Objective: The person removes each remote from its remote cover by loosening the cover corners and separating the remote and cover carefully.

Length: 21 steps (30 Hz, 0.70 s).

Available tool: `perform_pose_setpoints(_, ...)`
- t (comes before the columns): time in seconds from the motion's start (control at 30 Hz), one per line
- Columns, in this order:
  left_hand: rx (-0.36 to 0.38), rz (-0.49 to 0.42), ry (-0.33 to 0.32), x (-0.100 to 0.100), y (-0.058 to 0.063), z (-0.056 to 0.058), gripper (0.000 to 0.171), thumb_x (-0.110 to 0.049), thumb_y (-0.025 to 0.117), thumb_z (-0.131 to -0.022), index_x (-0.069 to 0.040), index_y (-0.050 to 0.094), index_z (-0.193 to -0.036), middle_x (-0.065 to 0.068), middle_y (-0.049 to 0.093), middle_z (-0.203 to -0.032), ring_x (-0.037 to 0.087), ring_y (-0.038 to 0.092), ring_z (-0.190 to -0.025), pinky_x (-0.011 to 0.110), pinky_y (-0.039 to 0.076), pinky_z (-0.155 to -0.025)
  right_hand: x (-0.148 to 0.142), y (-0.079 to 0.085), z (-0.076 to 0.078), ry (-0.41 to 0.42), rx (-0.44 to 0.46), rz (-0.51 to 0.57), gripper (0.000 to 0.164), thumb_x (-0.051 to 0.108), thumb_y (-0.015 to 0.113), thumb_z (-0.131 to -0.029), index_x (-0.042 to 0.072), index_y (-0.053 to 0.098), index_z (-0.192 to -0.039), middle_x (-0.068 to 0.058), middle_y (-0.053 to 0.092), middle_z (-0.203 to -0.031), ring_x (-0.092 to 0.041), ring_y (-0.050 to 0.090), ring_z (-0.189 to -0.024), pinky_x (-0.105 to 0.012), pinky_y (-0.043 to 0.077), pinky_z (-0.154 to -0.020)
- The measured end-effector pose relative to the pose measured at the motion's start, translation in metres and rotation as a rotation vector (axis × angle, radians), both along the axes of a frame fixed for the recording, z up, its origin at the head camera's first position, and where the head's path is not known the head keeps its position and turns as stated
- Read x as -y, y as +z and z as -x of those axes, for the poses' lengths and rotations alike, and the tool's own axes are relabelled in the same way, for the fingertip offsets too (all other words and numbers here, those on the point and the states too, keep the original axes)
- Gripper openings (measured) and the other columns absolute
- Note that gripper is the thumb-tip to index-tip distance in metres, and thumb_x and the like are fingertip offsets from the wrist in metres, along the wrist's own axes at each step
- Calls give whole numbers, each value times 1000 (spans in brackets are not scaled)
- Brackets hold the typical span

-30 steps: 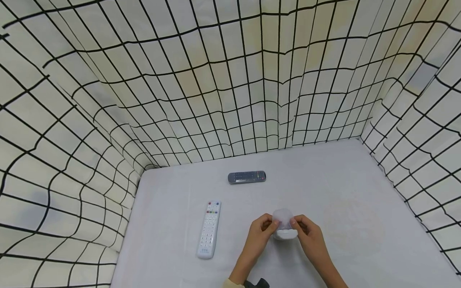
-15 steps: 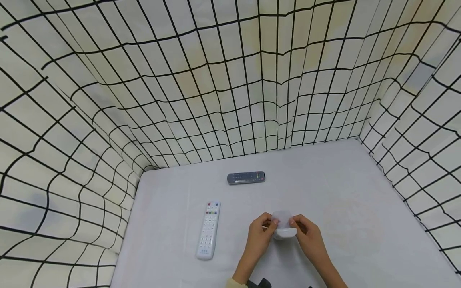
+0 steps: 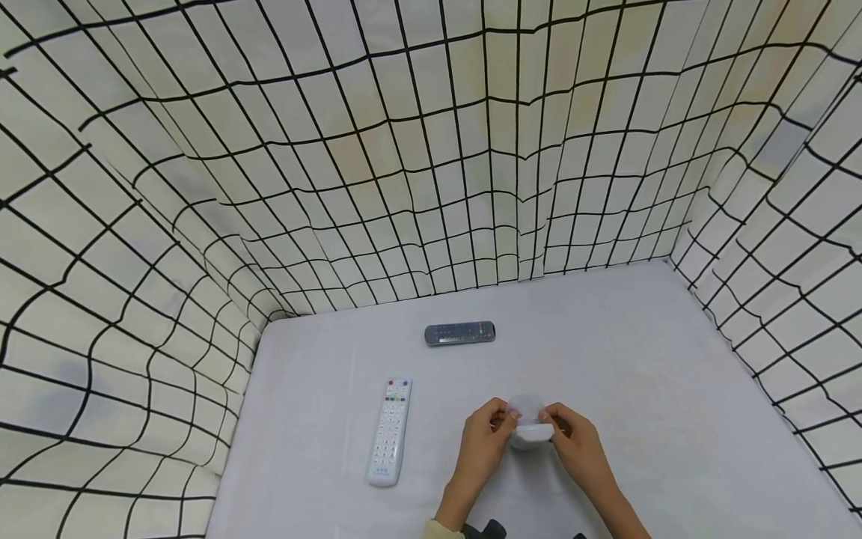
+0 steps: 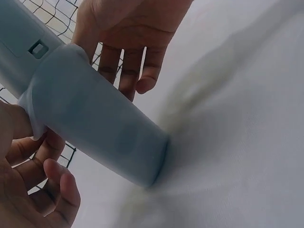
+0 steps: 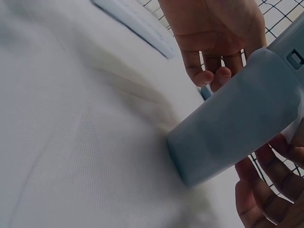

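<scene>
A pale remote in a translucent sleeve (image 3: pixel 529 425) sits low in the frame's centre, one end propped on the white cloth (image 3: pixel 660 419). Left hand (image 3: pixel 486 440) pinches the sleeve from one side, right hand (image 3: pixel 574 443) pinches it from the other, fingers curled round it. To the left lies a white remote (image 3: pixel 390 430), well apart. Above it, toward the middle of the frame, a dark remote (image 3: pixel 460 333) lies crosswise. Checked curtain (image 3: pixel 404 150) fills the upper frame.

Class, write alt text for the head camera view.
Two hands, left hand and right hand, hold a pale sleeved remote over a white table. A white remote and a dark remote lie beyond, before checked cloth walls.
</scene>
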<state>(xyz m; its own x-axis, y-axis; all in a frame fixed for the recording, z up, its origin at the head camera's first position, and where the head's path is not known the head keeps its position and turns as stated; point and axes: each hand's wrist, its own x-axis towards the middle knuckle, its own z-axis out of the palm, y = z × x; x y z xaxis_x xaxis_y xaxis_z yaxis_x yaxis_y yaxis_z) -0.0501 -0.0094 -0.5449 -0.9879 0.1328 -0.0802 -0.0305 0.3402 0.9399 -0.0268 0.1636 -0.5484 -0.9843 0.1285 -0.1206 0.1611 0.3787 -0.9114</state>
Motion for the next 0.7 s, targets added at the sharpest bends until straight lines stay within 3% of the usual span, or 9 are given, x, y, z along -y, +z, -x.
perform_pose_setpoints(0.47,-60,128,-9,1,-3,-1,14,-24,71,-99,-11,74,-96,-9,46,-66,1,38,-59,18,32,-53,-1,-5,0,13,23,-63,20,28,68,-102,10,75,-105,-9,78,-110,-19,71,-99,-26,53,-79)
perform_pose_setpoints(0.7,-69,182,-6,0,-6,-1,13,-23,71,-98,-11,75,-96,-10,45,-64,0,37,-58,19,32,-54,0,-7,-2,7,40,-66,19,26,69,-102,9,75,-105,-9,78,-109,-20,72,-99,-27,55,-79)
